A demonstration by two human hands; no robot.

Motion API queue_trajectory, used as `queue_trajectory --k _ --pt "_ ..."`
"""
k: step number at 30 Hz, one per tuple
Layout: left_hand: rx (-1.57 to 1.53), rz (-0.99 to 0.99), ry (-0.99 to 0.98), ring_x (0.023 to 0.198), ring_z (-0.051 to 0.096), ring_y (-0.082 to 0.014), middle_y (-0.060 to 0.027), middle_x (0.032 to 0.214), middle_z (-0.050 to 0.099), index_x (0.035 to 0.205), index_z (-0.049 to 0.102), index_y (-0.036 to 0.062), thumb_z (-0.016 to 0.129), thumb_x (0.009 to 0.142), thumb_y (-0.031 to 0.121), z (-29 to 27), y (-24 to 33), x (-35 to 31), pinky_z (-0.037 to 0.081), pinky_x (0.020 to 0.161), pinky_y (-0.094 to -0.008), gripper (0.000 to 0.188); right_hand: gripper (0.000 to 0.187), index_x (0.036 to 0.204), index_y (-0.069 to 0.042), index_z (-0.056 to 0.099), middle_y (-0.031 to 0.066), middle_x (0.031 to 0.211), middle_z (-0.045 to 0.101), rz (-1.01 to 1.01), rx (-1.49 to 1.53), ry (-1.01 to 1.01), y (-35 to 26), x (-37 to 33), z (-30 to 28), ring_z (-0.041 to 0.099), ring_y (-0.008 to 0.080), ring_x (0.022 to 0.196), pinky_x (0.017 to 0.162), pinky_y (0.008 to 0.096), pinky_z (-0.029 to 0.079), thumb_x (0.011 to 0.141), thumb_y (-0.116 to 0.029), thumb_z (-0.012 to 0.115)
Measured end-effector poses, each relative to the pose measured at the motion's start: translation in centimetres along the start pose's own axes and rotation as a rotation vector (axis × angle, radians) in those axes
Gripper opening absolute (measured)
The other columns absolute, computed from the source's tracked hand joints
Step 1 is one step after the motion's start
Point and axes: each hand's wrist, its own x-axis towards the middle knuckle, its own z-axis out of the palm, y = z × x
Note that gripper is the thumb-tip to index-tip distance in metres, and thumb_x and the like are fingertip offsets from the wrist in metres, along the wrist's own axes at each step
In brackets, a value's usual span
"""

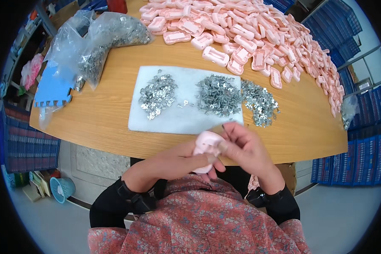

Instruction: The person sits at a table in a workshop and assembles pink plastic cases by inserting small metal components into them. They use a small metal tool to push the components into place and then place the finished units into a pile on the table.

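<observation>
A person's left hand (186,160) had its grip closed around a pale pink, rounded plastic casing (207,139) above the near edge of a curved, wood-grain worktop (300,131), while the right hand (250,151) reached its fingers to the casing, its grip too blurred to tell whether clamped. Beyond lay a white, rectangular foam mat (180,122) bearing two heaps of small silvery metal pieces (219,96), with a third heap beside its right edge. A broad pile of similar pink casings (258,36) covered the far right; clear plastic bags (99,51) and a bright blue foam tile (53,86) sat left. Blue racks (349,161) flanked the room, and a light-blue basket (63,192) stood on the pale floor (82,180)
</observation>
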Motion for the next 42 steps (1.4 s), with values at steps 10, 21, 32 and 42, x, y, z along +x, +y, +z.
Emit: queue_trajectory --k 10,21,32,42 --pt "-0.479 0.282 0.287 0.083 0.064 -0.0232 -0.0149 0.093 0.064 0.144 0.036 0.0009 0.053 0.099 0.041 -2.5 -2.1 -3.4 0.052 0.078 -0.0349 0.062 0.024 0.107 -0.007 0.063 0.0088 0.088 0.067 -0.452 -1.033 0.195 -0.6 9.3 0.7 0.063 0.0226 0.075 0.068 0.0324 0.051 0.083 -0.007 0.069" --pt "-0.436 0.384 0.602 0.083 0.065 -0.0193 -0.0111 0.095 0.064 0.136 0.045 0.0032 0.063 0.092 0.011 -3.6 0.2 -2.2 0.055 0.075 -0.0342 0.048 0.024 0.104 -0.005 0.06 0.0119 0.085 0.065 -0.361 -0.79 0.07 -2.7 9.6 2.2 0.065 0.0304 0.08 0.069 0.0387 0.053 0.081 -0.004 0.068" --pt "-0.398 0.44 0.588 0.081 0.064 -0.0158 -0.0064 0.097 0.064 0.135 0.047 0.0019 0.067 0.09 0.007 -3.5 -0.3 0.8 0.054 0.074 -0.0298 0.05 0.026 0.107 -0.004 0.06 0.0103 0.087 0.064 -0.446 -0.713 0.055 -2.7 7.0 2.2 0.065 0.0225 0.081 0.071 0.0321 0.053 0.083 -0.004 0.069" --pt "-0.191 0.43 0.622 0.082 0.064 -0.0167 -0.0059 0.095 0.064 0.133 0.049 0.0034 0.065 0.09 0.004 -2.8 -0.5 1.4 0.052 0.076 -0.0302 0.046 0.03 0.117 -0.001 0.057 0.0013 0.096 0.062 -0.036 -0.02 0.015 -0.4 6.5 0.5 0.059 0.0064 0.088 0.077 0.0218 0.049 0.088 -0.003 0.064"
